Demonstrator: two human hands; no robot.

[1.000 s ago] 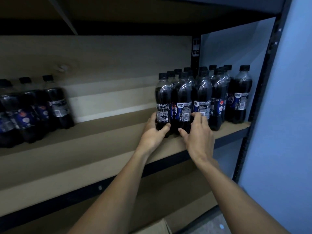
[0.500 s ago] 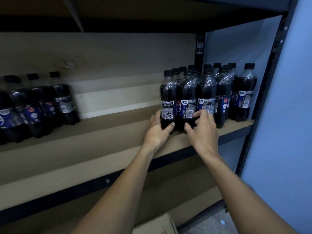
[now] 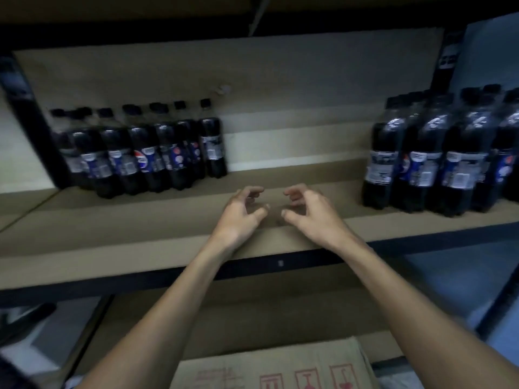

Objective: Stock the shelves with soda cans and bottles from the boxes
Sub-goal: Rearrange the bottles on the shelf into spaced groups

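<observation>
Right bottle group stands upright at the right end of the shelf, left bottle group at the left end. 0.5 s ago both hands were on the right group's front bottles. Now they're off it, over the bare middle between the groups.

Left hand and right hand: grip loose, fingers half-curled, holding nothing.

Cardboard box with red handling marks sits below the forearms. Black frame post and blue wall upper right. Dim and blurred.

glossy plastic bottles, matt fibreboard shelf, cardboard box
</observation>
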